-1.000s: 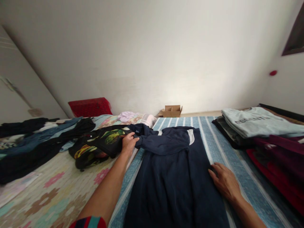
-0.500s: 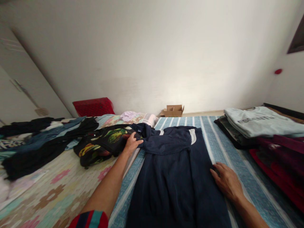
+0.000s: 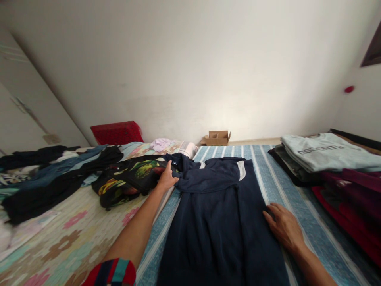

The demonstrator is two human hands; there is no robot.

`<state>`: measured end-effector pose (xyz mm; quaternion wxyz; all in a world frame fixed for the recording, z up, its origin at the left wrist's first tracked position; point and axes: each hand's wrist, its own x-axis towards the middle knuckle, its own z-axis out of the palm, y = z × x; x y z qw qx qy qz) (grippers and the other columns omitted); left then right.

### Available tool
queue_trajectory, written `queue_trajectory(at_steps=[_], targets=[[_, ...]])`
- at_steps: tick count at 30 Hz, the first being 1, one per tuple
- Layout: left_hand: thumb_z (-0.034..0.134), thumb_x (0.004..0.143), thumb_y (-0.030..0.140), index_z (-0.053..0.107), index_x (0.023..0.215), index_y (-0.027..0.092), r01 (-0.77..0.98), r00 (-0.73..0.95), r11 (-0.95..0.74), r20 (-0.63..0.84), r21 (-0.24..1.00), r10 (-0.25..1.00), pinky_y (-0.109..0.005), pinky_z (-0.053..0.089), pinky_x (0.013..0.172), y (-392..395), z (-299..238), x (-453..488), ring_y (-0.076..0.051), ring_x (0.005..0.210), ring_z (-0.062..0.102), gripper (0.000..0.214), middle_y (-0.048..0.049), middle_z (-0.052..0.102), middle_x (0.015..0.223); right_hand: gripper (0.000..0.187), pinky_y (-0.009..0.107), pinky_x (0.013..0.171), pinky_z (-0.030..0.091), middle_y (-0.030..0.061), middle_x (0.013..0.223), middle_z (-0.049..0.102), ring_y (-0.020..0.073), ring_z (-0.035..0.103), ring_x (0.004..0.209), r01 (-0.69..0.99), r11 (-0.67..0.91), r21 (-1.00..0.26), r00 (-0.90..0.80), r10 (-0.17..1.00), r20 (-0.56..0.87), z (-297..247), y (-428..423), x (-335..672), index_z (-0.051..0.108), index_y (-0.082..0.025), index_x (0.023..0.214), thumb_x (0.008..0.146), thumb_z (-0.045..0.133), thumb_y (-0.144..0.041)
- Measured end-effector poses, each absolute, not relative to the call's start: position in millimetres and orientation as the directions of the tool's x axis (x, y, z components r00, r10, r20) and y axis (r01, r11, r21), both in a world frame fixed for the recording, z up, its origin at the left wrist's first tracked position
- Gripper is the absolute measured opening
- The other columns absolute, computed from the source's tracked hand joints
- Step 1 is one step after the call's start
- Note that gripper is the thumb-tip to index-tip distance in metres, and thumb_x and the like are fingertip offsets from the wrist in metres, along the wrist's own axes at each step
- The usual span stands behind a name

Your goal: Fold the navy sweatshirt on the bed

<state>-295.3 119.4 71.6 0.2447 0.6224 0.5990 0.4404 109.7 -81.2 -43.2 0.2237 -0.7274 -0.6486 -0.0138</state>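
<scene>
A navy long-sleeved top [image 3: 217, 226] with white patches lies spread on a blue-and-white striped sheet, one sleeve folded across its upper part. At the folded sleeve's left end, my left hand [image 3: 167, 178] is closed on the navy cloth; some of its fingers are hidden. My right hand [image 3: 284, 226] rests along the top's right edge, fingers loosely bent and slightly apart, with no cloth visibly gripped. Just left of my left hand lies a black garment [image 3: 131, 178] with a green and yellow print.
Folded clothes, topped by a pale grey sweatshirt [image 3: 327, 151], are stacked at the right above maroon garments [image 3: 354, 198]. Loose dark clothes [image 3: 53, 186] cover the left side on a floral sheet [image 3: 68, 242]. A cardboard box [image 3: 218, 139] and a red case [image 3: 117, 133] stand by the wall.
My left hand has shifted slightly at the sleeve end, its upper finger now pointing more upward. The right hand and the navy top look nearly unchanged.
</scene>
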Motion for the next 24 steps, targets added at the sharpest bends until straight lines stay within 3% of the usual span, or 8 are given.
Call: queue_trajectory(at_steps=[6, 9, 17, 24], targets=[[0.064, 0.055, 0.005, 0.023, 0.143, 0.019, 0.775, -0.049, -0.156, 0.304, 0.612, 0.951, -0.025, 0.045, 0.073, 112, 73, -294, -0.018, 0.077, 0.063, 0.099, -0.0006, 0.065, 0.083, 0.043, 0.037, 0.095, 0.041, 0.0142, 0.117, 0.060, 0.0268, 0.056, 0.107, 0.946, -0.072, -0.315, 0.171, 0.939, 0.299, -41, -81, 109, 0.064, -0.010, 0.109, 0.089, 0.037, -0.037], [0.065, 0.058, 0.008, 0.019, 0.145, 0.018, 0.813, -0.088, -0.103, 0.295, 0.574, 0.951, -0.026, 0.045, 0.073, 110, 74, -293, -0.020, 0.080, 0.063, 0.099, -0.0040, 0.067, 0.090, 0.043, 0.037, 0.094, 0.041, 0.0140, 0.117, 0.060, 0.0268, 0.056, 0.107, 0.944, -0.066, -0.322, 0.165, 0.942, 0.292, -41, -81, 109, 0.064, -0.011, 0.109, 0.089, 0.037, -0.037], [0.071, 0.060, 0.014, 0.020, 0.144, 0.010, 0.750, -0.211, -0.051, 0.312, 0.659, 0.926, -0.028, 0.048, 0.074, 113, 72, -300, -0.022, 0.083, 0.064, 0.099, -0.0052, 0.068, 0.081, 0.042, 0.037, 0.094, 0.041, 0.0138, 0.117, 0.060, 0.0264, 0.056, 0.107, 0.941, -0.063, -0.333, 0.165, 0.944, 0.286, -42, -79, 110, 0.064, -0.012, 0.109, 0.089, 0.038, -0.038], [0.074, 0.058, 0.013, 0.028, 0.142, 0.013, 0.619, -0.315, 0.020, 0.225, 0.785, 0.922, -0.029, 0.050, 0.075, 110, 64, -303, -0.024, 0.090, 0.064, 0.096, -0.0132, 0.066, 0.103, 0.041, 0.036, 0.095, 0.040, 0.0127, 0.118, 0.060, 0.0254, 0.055, 0.108, 0.944, -0.084, -0.319, 0.179, 0.943, 0.280, -42, -78, 110, 0.064, -0.013, 0.109, 0.089, 0.038, -0.037]])
